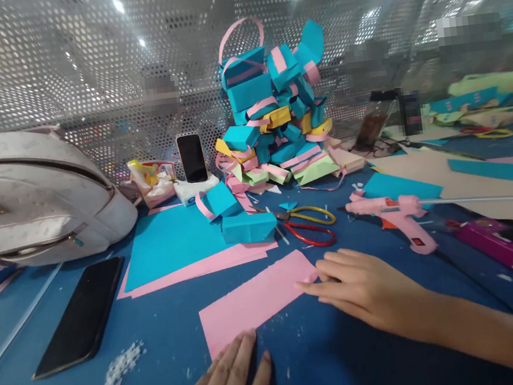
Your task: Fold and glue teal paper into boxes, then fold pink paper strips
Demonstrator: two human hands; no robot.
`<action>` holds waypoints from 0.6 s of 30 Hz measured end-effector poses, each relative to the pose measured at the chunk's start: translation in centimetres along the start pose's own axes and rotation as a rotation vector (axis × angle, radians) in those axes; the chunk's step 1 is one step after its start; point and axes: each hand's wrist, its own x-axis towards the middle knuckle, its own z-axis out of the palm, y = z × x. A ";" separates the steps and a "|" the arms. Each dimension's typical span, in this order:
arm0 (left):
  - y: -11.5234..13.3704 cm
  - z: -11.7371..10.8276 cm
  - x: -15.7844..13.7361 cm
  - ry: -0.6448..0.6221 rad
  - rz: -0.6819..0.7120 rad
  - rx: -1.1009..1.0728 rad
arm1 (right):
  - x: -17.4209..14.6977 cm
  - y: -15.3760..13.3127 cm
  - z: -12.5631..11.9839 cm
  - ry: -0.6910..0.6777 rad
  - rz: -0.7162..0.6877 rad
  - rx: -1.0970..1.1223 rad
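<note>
A pink paper strip lies slanted on the blue table in front of me. My left hand rests with its fingers stretched flat against the strip's lower left edge. At the other end, my right hand has its fingers bent around the short edge, which looks slightly raised between them. Just behind the strip are scissors with red and yellow handles and a folded blue paper box. A pink glue gun lies beyond my right hand.
Blue and pink sheets lie left of centre. Behind them rises a pile of paper bags. A black phone, white scraps and a white backpack are on the left. At right sits a magenta power strip.
</note>
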 end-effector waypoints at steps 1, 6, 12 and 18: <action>-0.4 0.1 0.0 0.028 -0.046 -0.083 | 0.2 0.1 -0.3 0.002 0.030 0.024; -2.6 -0.1 0.7 -0.045 -0.434 -0.514 | 2.7 -0.4 -1.2 -0.054 0.108 0.150; -2.8 -0.3 1.2 -0.207 -0.563 -0.558 | 5.5 -1.0 0.8 -0.137 -0.011 0.135; -3.1 0.2 1.5 -0.313 -0.465 -0.477 | 6.3 -0.6 2.3 -0.123 -0.079 0.074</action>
